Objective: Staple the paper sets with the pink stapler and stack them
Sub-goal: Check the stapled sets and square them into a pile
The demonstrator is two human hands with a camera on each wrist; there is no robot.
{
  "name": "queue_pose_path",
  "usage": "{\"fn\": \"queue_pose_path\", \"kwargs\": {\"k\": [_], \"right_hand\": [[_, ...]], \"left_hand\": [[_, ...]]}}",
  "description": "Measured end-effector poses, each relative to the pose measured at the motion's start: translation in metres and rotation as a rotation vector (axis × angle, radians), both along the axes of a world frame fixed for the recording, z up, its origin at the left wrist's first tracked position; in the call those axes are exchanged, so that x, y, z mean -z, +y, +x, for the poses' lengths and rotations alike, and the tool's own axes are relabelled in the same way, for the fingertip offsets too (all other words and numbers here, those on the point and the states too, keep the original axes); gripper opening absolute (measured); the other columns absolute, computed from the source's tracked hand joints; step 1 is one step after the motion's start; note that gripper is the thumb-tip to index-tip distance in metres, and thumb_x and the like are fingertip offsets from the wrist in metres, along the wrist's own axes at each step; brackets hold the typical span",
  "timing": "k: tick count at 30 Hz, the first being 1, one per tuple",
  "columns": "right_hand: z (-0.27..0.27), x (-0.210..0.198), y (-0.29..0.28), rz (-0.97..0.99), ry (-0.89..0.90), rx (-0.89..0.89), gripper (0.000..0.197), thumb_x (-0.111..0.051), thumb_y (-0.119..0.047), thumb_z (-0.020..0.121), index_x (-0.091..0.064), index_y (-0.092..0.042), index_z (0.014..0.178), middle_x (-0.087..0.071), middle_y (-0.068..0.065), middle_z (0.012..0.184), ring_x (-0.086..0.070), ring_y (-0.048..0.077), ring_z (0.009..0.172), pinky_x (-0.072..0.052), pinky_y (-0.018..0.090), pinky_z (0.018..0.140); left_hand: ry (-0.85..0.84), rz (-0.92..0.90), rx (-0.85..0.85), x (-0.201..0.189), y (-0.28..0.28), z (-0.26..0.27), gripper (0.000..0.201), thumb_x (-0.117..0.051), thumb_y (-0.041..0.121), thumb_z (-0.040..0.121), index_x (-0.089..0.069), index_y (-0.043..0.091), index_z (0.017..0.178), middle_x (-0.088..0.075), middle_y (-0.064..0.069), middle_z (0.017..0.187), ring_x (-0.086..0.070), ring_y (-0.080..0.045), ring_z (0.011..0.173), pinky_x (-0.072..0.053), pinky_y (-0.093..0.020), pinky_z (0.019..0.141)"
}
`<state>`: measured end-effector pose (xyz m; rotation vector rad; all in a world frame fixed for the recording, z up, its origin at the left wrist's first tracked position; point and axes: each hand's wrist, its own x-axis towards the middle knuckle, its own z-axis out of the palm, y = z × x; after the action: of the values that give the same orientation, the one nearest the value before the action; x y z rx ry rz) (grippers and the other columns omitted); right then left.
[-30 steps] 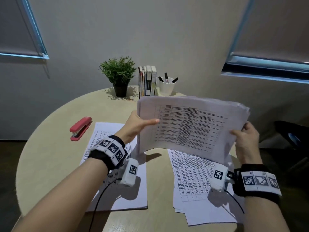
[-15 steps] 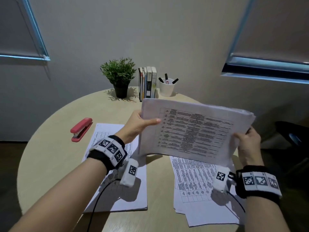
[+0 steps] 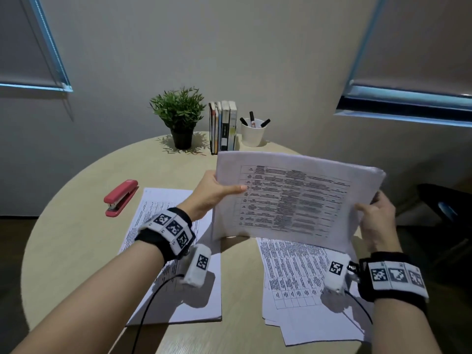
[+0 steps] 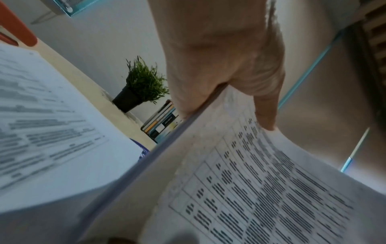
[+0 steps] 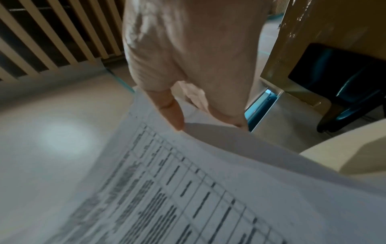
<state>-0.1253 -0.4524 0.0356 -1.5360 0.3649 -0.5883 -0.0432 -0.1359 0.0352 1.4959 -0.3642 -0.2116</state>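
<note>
Both hands — left hand and right hand — grip a paper set upright over the tabletop, the pink stapler untouched — stapling seemingly not begun.

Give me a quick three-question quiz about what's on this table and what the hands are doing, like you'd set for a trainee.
1. True or false: the pink stapler is in one of the hands.
2. What do the left hand and right hand grip between them?
A. a book
B. the held paper set
C. the white cup
3. Fill in: the potted plant stands to the ____ of the row of books, seen from the head camera.

Key
1. False: it lies on the table, apart from both hands.
2. B: one hand at each side edge, the set lifted off the table.
3. left
</note>
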Motion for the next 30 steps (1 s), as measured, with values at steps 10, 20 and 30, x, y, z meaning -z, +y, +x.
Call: {"fn": "queue_pose_path", "kwargs": {"k": [10, 20, 30], "right_hand": [[0.007, -0.007, -0.013, -0.046, -0.142, 0.11, 0.041, -0.055, 0.013, 0.082, -0.057, -0.026, 0.097, -0.062, -0.001, 0.093, -0.064, 0.009, 0.086, -0.052, 0.021, 0.076], [-0.006, -0.038, 0.026, -0.714, -0.133, 0.225, 0.081, -0.064, 0.007, 0.078, -0.033, -0.02, 0.148, -0.032, 0.006, 0.152, -0.024, 0.019, 0.145, -0.014, 0.034, 0.12], [-0.001, -0.085, 0.041, -0.644, -0.203, -0.095, 0.02, -0.064, -0.001, 0.088, -0.066, -0.02, 0.085, -0.069, -0.016, 0.067, -0.059, -0.003, 0.06, -0.044, 0.008, 0.06]], "left_hand": [[-0.084, -0.111, -0.079, -0.016, -0.002, 0.002, 0.027, -0.074, 0.005, 0.078, -0.069, 0.009, 0.103, -0.072, -0.012, 0.101, -0.068, -0.022, 0.092, -0.056, -0.037, 0.083], [-0.24, 0.035, -0.068, -0.022, -0.02, -0.009, 0.02, -0.061, -0.002, 0.088, -0.068, 0.011, 0.102, -0.069, -0.005, 0.089, -0.066, -0.002, 0.077, -0.054, -0.02, 0.071], [-0.698, 0.257, -0.375, -0.086, -0.013, -0.012, 0.068, -0.075, 0.033, 0.075, -0.051, 0.012, 0.135, -0.055, -0.006, 0.134, -0.049, -0.015, 0.123, -0.039, -0.036, 0.108]]}}
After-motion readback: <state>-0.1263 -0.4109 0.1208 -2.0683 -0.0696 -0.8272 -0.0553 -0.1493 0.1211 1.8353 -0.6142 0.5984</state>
